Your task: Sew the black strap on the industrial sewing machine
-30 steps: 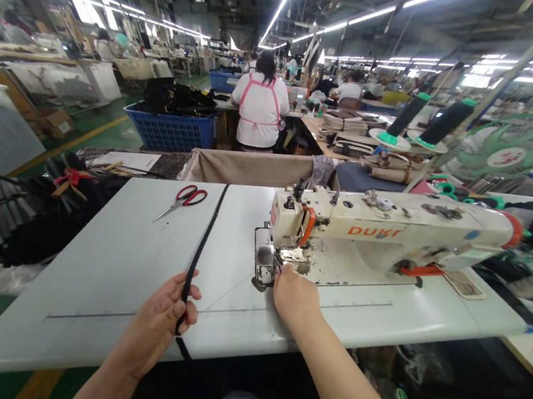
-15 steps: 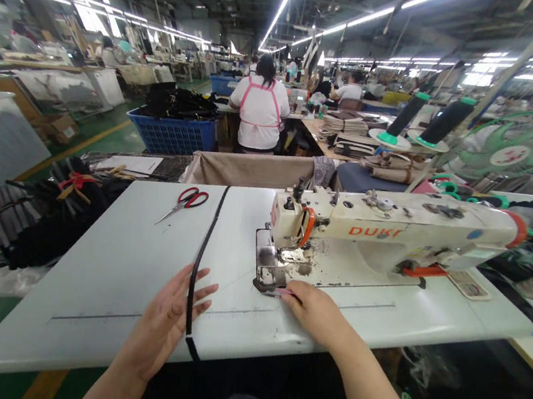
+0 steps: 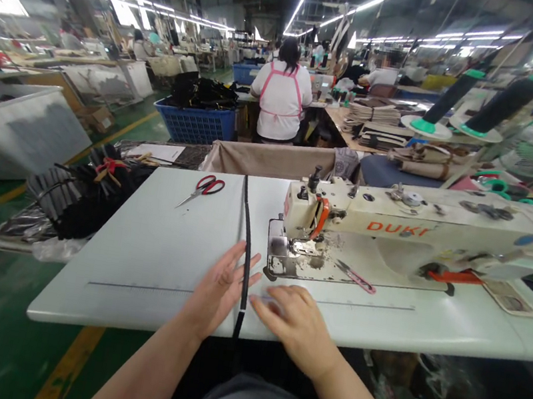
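Note:
A long narrow black strip [image 3: 247, 257] runs from the far edge of the white table over the near edge toward my lap, with a small light mark low on it. My left hand [image 3: 218, 289] is beneath and beside the strip, fingers spread, and the strip crosses over them. Just right of the strip is my right hand [image 3: 297, 322], thumb and fingers apart, slightly blurred, with nothing visible in it. Pink-handled thread snips [image 3: 356, 278] lie on the bed of the sewing machine [image 3: 395, 220]. Red-handled scissors [image 3: 202, 189] lie farther back on the left.
A ruler scale [image 3: 141, 287] is marked on the white tabletop [image 3: 139, 233]. Left of the table are bundled dark pieces [image 3: 69, 195]. Behind stand a fabric-lined bin [image 3: 273, 160], a blue basket [image 3: 195, 122] and a seated co-worker [image 3: 282, 97]. Thread cones [image 3: 451, 104] rise behind the machine.
My right hand has let go of the pink snips, now on the machine bed, and moved left toward the strip. The view has shifted; my left hand stays at the strip.

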Demonstrator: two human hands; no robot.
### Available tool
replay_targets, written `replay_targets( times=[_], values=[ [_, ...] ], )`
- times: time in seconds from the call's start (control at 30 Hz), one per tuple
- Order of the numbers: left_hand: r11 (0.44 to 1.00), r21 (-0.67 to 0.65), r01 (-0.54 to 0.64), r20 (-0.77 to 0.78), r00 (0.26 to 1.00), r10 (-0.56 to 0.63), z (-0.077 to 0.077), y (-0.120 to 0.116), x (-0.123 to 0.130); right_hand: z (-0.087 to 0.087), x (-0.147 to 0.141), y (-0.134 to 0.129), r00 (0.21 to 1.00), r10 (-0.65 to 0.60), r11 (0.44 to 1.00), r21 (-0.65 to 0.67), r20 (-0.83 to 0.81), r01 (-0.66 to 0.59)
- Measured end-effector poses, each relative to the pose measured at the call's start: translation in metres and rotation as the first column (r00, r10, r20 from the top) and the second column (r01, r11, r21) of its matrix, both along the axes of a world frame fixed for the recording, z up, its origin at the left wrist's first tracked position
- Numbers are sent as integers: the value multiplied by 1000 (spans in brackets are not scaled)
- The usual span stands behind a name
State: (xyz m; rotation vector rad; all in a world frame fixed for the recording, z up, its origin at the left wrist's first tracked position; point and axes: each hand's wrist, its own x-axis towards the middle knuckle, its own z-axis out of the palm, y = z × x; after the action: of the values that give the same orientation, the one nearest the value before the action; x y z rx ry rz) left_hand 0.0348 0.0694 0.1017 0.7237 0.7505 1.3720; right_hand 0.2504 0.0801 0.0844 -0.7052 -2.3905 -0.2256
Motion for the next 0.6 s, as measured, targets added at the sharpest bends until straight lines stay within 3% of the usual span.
replay_targets(
  times=[0.1,0.2,0.33,0.4,0.5,0.6],
  values=[
    [999,-25,46,42,998,-45,6,4,13,5,-22,3,990,140,989,46,16,-141],
    [989,-65,133,78,989,-127,10,7,18,9,-24,14,990,140,990,28,-22,-139],
    [963,-60,262,89,962,-257,9,12,18,12,-6,24,994,100,995,-21,-54,-101],
    [977,-33,212,37,977,-211,4,16,18,12,6,24,996,79,996,-40,-48,-80],
    [1000,5,26,-75,997,-26,-3,23,19,9,23,24,999,25,998,-64,-22,-26],
    [994,46,-96,-76,992,100,-5,30,22,4,34,26,1000,-19,996,-84,21,21]
  ],
)
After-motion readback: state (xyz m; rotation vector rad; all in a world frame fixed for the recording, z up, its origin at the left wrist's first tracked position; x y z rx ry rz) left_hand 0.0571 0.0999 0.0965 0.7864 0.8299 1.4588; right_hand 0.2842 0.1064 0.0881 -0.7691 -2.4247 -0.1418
